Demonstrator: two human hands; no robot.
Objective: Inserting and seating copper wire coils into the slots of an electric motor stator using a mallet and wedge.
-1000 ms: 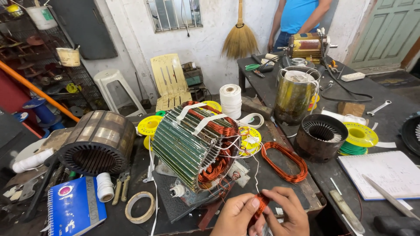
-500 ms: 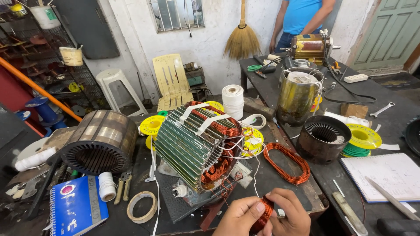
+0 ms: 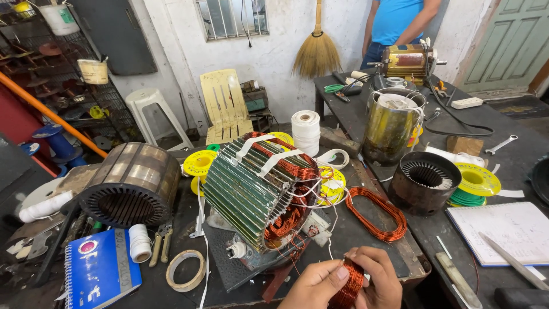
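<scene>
Head view: both hands are closing together on a small coil of copper wire at the bottom edge of the bench, just in front of the motor core. Left hand is gripping the coil from the left, thumb pressing on the turns; right hand is cupping it from the right, fingers wrapped behind. Thin white leads are running from the core's copper windings down toward the hands.

Risk, as I'm reading it: turns are bunched only by finger pressure, so a slack grip could be letting them spring apart and tangle with those leads. Pulling too hard could be kinking the wire or scraping its enamel on the core's edge.

Around it: a loose copper loop is lying to the right, a tape roll and blue notebook left, an empty motor shell beyond. Another person in a blue shirt is standing at the far table.
</scene>
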